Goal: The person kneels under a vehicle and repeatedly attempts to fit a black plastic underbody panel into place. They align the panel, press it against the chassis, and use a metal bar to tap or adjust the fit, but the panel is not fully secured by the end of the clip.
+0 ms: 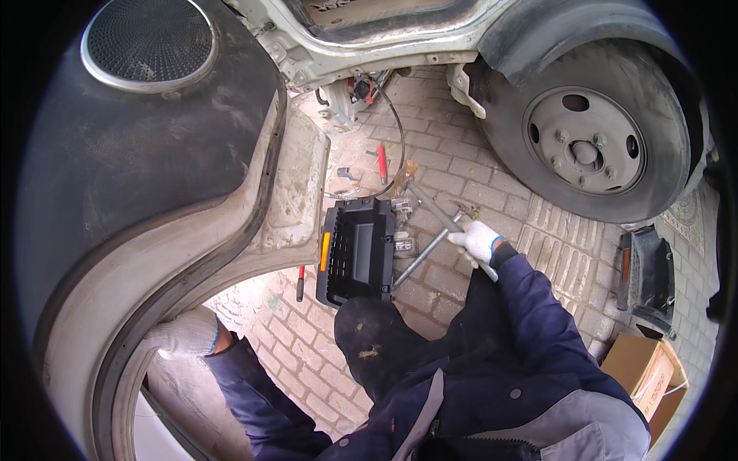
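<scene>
My right hand (478, 241), in a white work glove, is closed round a long grey metal bar (435, 204) that slants from the paving past my wrist. A silver rod (421, 260) crosses beneath it, leaning from the black plastic step box (356, 253) up toward my hand. My left hand (184, 334), gloved too, grips the lower edge of the open vehicle door (254, 230); its fingertips are partly hidden. The step box has an orange reflector and lies in front of my knee.
A wheel (584, 146) stands at the upper right beneath the vehicle body. Red-handled tools (382, 164) and a black cable (401, 127) lie on the brick paving. At the right are another black plastic part (647, 276) and a cardboard box (642, 373).
</scene>
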`<state>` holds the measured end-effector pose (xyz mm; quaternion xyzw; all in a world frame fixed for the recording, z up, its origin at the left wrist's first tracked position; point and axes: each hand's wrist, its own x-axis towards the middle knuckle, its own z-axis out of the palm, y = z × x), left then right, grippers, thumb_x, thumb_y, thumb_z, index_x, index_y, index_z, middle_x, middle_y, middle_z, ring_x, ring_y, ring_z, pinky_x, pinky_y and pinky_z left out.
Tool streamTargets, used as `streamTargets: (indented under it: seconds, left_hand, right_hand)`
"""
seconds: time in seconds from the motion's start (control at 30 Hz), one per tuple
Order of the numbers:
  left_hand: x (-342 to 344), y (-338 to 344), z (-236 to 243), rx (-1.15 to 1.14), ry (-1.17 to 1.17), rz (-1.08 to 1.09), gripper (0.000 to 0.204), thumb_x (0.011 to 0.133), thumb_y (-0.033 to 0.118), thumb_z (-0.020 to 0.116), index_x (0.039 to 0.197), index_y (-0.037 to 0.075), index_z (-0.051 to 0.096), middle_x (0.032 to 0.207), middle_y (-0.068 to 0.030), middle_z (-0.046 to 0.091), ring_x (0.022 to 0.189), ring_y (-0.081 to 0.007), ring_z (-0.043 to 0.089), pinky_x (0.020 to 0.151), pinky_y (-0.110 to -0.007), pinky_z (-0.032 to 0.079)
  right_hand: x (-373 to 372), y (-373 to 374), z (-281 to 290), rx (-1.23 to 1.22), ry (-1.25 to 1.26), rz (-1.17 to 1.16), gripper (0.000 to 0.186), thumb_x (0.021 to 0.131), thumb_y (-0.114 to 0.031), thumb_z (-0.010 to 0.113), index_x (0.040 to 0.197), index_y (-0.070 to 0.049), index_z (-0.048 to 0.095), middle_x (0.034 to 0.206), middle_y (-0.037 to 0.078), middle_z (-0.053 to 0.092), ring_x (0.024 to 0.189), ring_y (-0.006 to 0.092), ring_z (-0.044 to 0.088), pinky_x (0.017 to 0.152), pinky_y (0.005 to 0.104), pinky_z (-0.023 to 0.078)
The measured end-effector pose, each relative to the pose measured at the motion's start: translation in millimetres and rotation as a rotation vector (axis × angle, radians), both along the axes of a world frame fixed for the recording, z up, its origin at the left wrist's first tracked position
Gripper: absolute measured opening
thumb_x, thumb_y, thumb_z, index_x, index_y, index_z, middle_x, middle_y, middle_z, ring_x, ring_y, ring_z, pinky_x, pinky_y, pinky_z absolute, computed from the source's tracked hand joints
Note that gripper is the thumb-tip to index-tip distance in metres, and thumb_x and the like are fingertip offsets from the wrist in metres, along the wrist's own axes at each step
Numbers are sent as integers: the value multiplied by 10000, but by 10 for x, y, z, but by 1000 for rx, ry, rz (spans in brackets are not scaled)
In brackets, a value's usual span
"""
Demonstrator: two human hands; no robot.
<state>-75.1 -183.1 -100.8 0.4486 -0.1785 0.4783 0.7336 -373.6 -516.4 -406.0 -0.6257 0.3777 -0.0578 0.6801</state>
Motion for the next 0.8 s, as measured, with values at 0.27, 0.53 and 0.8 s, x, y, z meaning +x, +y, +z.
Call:
streamTargets:
  seconds: [0.27,0.53,0.8]
  left_hand:
    - [-142,-21,60,3,-7,-47,742,1096,546,535,1527,-57,496,1536,-195,558,1280,-305,621,1122,-399,519]
    - [-13,134,9,277,-58,291,786,1091,616,479,1517,-43,515,1537,-152,565,1264,-286,631,1105,-396,533]
    - [133,343,-137,426,-155,530,690,1100,455,560,1571,-25,404,1495,-207,566,1278,-258,610,1097,-365,507]
  right_hand:
    - [-316,416,-772,781,-258,-343,295,1066,-327,610,935,-63,610,702,4,567,502,128,539,424,300,451]
    - [-1723,-866,-1365,515,-1375,-1111,280,1103,-288,552,901,-102,501,708,-11,510,570,108,508,527,256,500]
    - [-773,-1313,-219,-44,-1155,-1986,488,1095,-394,296,773,-79,484,728,136,581,770,323,647,901,506,586]
